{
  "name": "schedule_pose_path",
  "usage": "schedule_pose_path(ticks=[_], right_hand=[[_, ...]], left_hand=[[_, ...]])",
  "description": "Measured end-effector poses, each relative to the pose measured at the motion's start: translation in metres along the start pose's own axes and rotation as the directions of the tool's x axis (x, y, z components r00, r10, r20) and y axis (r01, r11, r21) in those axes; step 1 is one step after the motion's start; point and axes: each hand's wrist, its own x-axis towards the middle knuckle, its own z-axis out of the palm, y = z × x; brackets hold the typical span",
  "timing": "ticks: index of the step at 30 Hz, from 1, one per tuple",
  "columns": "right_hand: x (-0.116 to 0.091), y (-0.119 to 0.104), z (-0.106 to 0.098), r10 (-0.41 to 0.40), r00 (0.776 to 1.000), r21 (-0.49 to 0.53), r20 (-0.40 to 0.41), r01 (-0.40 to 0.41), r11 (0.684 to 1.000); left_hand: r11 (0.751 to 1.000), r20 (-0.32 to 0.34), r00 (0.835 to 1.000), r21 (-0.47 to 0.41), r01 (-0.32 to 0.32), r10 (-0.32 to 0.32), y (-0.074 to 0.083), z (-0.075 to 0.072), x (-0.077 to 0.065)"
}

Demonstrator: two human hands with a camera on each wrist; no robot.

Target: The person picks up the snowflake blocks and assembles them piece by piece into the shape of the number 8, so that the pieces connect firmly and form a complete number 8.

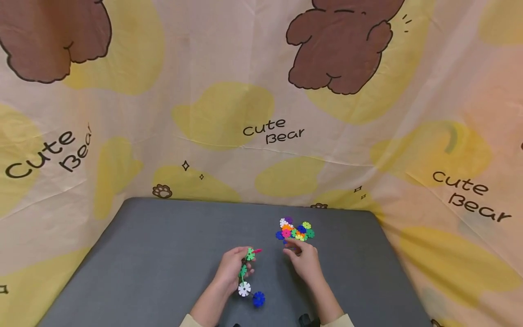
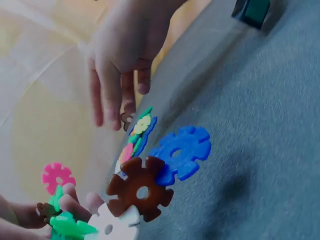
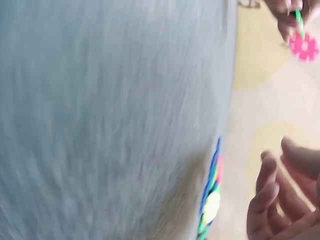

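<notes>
My left hand [image 1: 232,268] grips a chain of slotted plastic snowflake discs. A green disc [image 1: 250,254] and an edge-on pink disc [image 1: 257,250] stand at its fingertips. Below hang a second green disc [image 1: 243,271], a white disc [image 1: 244,289] and a blue disc [image 1: 259,299]. The left wrist view shows a brown disc [image 2: 141,189] linking white and blue. My right hand [image 1: 305,262] hovers at the near side of a pile of loose discs [image 1: 300,229], fingers loosely bent. Between its fingers nothing shows in the right wrist view; a small brown disc [image 2: 126,121] overlaps its fingertips in the left wrist view.
The grey table [image 1: 184,245] lies under both hands. A patterned cloth [image 1: 212,113] with bears and lettering rises behind it and at both sides. A dark object [image 1: 308,320] sits at the near edge beside the right forearm.
</notes>
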Motion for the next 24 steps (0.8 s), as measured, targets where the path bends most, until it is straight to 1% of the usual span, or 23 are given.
schedule_pose_path(ticks=[2,4,9,14,18,24], right_hand=[[0.006,0.008,-0.002,0.058,0.997,-0.029,-0.049,-0.059,0.998],[0.012,0.014,-0.003,0.106,0.991,-0.053,-0.081,-0.110,0.992],[0.021,0.026,-0.003,0.155,0.982,-0.142,-0.106,-0.169,0.975],[0.026,0.033,-0.002,0.223,0.965,-0.225,-0.136,-0.249,0.942],[0.028,0.036,0.000,0.254,0.961,-0.246,-0.114,-0.275,0.929],[0.034,0.039,0.004,0.287,0.947,-0.221,-0.145,-0.314,0.924]], left_hand=[[0.999,-0.001,1.000,-0.039,0.006,-0.006,-0.002,0.000,0.001],[0.997,-0.016,1.000,-0.071,0.011,-0.012,-0.003,0.001,0.001],[0.992,-0.077,0.996,-0.123,0.030,-0.039,-0.002,0.002,0.001],[0.985,-0.053,0.997,-0.162,0.055,-0.064,0.001,0.003,0.001],[0.987,-0.033,0.997,-0.147,0.065,-0.071,0.001,0.004,0.001],[0.994,-0.023,0.999,-0.105,0.029,-0.031,-0.002,0.005,0.001]])
